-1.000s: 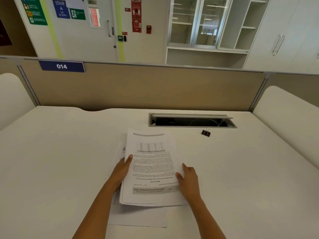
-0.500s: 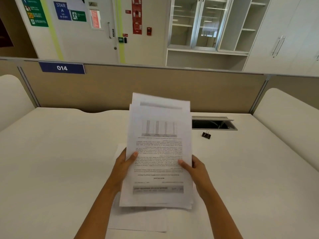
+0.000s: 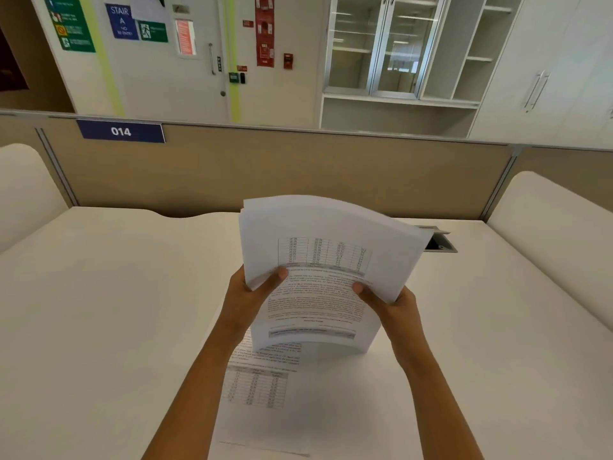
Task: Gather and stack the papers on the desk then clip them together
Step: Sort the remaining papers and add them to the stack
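Note:
A stack of printed papers [image 3: 326, 260] stands on its lower edge on the white desk [image 3: 99, 293], bowed and leaning away from me. My left hand [image 3: 252, 290] grips its left side and my right hand [image 3: 388, 302] grips its right side, thumbs on the front page. One loose printed sheet [image 3: 262, 393] with a table lies flat on the desk below the stack, between my forearms. The binder clip is hidden behind the stack.
A cable slot [image 3: 439, 242] in the desk shows at the stack's right edge. A beige partition [image 3: 298, 171] with a blue 014 sign [image 3: 121, 131] closes the far side. White rounded side panels [image 3: 557, 234] flank the desk.
Both hands lifted the stack off the desk, tilted it upright and set its lower edge down. The loose sheet underneath is now uncovered. The binder clip went out of sight behind the papers.

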Motion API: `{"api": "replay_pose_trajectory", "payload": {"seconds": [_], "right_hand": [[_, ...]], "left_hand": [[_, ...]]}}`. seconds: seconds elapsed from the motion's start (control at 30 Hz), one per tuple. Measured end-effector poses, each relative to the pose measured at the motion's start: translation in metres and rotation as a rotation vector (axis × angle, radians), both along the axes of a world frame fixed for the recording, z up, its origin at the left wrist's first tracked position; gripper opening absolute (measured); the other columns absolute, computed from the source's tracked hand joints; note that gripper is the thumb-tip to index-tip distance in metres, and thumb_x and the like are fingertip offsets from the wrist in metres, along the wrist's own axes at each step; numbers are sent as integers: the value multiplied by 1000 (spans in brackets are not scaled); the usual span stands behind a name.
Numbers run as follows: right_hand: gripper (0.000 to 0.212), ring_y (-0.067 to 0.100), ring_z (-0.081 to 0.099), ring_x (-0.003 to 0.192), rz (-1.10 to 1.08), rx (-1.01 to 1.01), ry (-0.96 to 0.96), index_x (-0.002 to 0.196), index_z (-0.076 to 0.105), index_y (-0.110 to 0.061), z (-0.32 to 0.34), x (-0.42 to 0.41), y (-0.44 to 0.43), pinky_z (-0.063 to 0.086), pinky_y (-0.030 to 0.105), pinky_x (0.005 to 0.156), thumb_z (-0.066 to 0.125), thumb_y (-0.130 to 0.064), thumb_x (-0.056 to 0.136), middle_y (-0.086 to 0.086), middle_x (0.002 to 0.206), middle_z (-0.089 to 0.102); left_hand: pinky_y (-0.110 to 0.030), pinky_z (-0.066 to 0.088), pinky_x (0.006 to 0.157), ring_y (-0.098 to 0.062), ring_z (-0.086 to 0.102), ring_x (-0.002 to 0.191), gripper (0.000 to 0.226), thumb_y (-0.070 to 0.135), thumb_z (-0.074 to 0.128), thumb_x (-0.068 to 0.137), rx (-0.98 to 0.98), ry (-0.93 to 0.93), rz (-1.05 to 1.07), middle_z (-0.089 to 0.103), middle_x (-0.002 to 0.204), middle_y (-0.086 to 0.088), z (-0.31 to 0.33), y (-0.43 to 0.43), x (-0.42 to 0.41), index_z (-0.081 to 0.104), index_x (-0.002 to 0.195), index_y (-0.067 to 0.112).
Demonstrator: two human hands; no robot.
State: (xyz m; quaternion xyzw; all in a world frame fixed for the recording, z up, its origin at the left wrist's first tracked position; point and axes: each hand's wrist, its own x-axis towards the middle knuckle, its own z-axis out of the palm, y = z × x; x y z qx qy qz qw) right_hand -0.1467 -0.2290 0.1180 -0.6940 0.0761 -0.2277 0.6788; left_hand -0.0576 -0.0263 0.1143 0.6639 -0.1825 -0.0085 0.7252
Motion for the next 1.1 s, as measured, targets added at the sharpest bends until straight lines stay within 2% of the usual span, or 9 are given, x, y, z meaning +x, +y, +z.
{"api": "replay_pose_trajectory", "payload": {"seconds": [0.2,0.3,0.37,0.5,0.63,0.73,0.83,0.97,1.1], "right_hand": [[50,9,71,76,-35,9,-253,92,65,-36,41,-7,7,54,19,56,72,-66,53,-14,80,73],[25,7,68,71,-64,8,-374,95,58,-22,52,-7,11,51,16,52,63,-38,77,-16,74,68],[14,6,68,69,-82,21,-364,91,58,-24,53,-4,13,51,16,52,58,-30,79,-16,73,68],[27,14,71,80,-30,24,-175,91,66,-30,31,2,7,56,24,60,72,-44,69,-9,84,74],[22,22,70,90,26,-32,25,92,67,-35,-5,6,-1,60,37,74,73,-20,77,-12,89,75],[25,21,70,91,14,-33,45,92,68,-35,-12,8,-2,59,39,77,72,-14,78,-8,92,74],[26,20,69,91,11,-23,52,92,68,-35,-15,11,-6,59,39,77,73,-14,78,-4,96,73],[28,20,68,97,67,-26,142,100,68,-29,-31,12,-8,57,42,85,75,-15,76,1,105,72],[27,19,69,95,52,-18,137,95,67,-30,-35,15,-9,58,36,81,74,-11,77,-1,102,72]], "left_hand": [[-16,51,50,-8,67,62,70,83,59,46,-129,-134,126,68,68,13,39,-3,-5,57,84,24],[-15,45,46,-8,60,55,70,86,48,54,-181,-166,157,61,60,11,53,-7,-7,53,79,21],[-17,42,47,-8,55,54,66,84,45,60,-181,-166,157,57,58,10,57,-8,-8,51,75,20],[-15,49,49,-6,66,60,67,81,60,47,-100,-115,76,69,67,13,42,-5,-5,60,80,22],[-22,55,58,-18,70,79,53,66,72,51,34,-17,-33,72,82,16,12,-4,1,62,93,36],[-21,56,61,-17,68,81,29,40,65,66,58,-3,-23,70,81,18,6,-7,6,59,95,38],[-27,58,66,-14,68,83,28,37,65,68,62,10,-60,71,86,17,3,-6,10,60,96,38],[-34,59,74,-16,69,90,45,56,73,59,138,69,-168,72,100,8,-12,-2,11,64,101,42],[-31,59,73,-19,69,90,31,33,71,75,174,66,-122,71,100,7,-16,-3,14,62,104,36]]}}
